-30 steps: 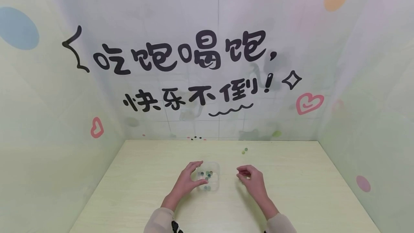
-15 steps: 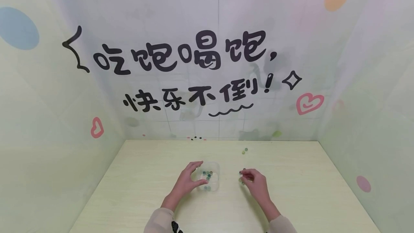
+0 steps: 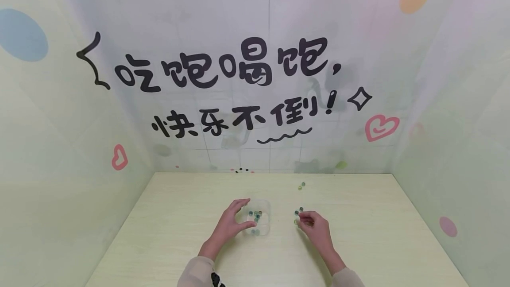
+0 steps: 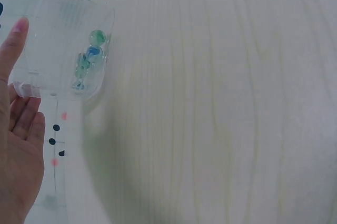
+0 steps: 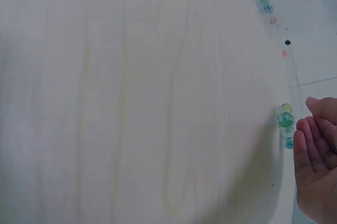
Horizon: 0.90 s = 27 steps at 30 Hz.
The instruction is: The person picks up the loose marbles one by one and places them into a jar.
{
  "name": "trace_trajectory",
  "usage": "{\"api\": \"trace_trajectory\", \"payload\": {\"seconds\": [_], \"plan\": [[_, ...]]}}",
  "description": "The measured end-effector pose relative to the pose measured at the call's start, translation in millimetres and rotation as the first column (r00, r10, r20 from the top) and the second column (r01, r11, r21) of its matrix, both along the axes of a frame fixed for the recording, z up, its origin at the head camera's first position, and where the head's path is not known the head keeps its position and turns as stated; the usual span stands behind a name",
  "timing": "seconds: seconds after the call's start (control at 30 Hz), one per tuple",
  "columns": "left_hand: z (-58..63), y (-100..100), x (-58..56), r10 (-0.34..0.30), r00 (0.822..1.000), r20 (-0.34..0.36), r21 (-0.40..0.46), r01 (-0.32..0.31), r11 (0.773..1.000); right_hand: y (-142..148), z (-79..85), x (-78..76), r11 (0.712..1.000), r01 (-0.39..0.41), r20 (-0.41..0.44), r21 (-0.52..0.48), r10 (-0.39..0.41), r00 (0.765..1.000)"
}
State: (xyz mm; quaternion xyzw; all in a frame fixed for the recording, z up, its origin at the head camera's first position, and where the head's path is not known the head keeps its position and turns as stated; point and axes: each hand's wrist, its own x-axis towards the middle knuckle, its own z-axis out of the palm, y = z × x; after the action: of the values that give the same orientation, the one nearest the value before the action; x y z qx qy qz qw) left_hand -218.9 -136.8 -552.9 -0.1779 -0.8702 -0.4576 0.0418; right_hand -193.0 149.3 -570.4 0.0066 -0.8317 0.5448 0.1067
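Note:
In the head view my left hand (image 3: 231, 220) holds a clear plastic box (image 3: 266, 207) from its left side, thumb at the near part and fingers at the far part. Several glass marbles (image 3: 257, 216) lie inside, and green and blue marbles (image 4: 95, 53) show through the wall in the left wrist view. To the right of the box, a few loose marbles (image 3: 296, 212) sit on the table at the fingertips of my right hand (image 3: 317, 226). Its fingers are loosely bent beside the marbles (image 5: 286, 120) in the right wrist view, with nothing visible between them.
Two more marbles (image 3: 301, 186) lie farther back on the pale wooden table (image 3: 358, 225). A printed cloth backdrop (image 3: 255, 154) with black writing encloses the table at the back and both sides.
My right hand has drawn back slightly to the right, uncovering marbles that its fingers covered before. A marble inside the box has shifted a little; the left hand stays in place.

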Motion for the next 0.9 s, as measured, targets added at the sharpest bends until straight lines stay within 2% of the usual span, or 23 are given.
{"api": "trace_trajectory", "payload": {"seconds": [0.23, 0.5, 0.9], "plan": [[-1.8, 0.2, -0.2, 0.012, 0.999, 0.044, 0.027, -0.013, 1.000, 0.8, -4.0, 0.2, 0.999, 0.006, 0.005, 0.044, -0.006, 1.000], [-1.4, 0.4, 1.0, 0.008, 1.000, 0.023, 0.026, -0.009, 1.000, 2.2, -10.4, 0.3, 0.996, 0.005, 0.041, 0.091, -0.008, 0.999], [-1.8, 0.2, 0.7, 0.008, 1.000, 0.027, 0.023, -0.009, 1.000, 2.7, -9.2, 3.3, 0.991, -0.009, 0.043, 0.134, 0.003, 0.999]]}}
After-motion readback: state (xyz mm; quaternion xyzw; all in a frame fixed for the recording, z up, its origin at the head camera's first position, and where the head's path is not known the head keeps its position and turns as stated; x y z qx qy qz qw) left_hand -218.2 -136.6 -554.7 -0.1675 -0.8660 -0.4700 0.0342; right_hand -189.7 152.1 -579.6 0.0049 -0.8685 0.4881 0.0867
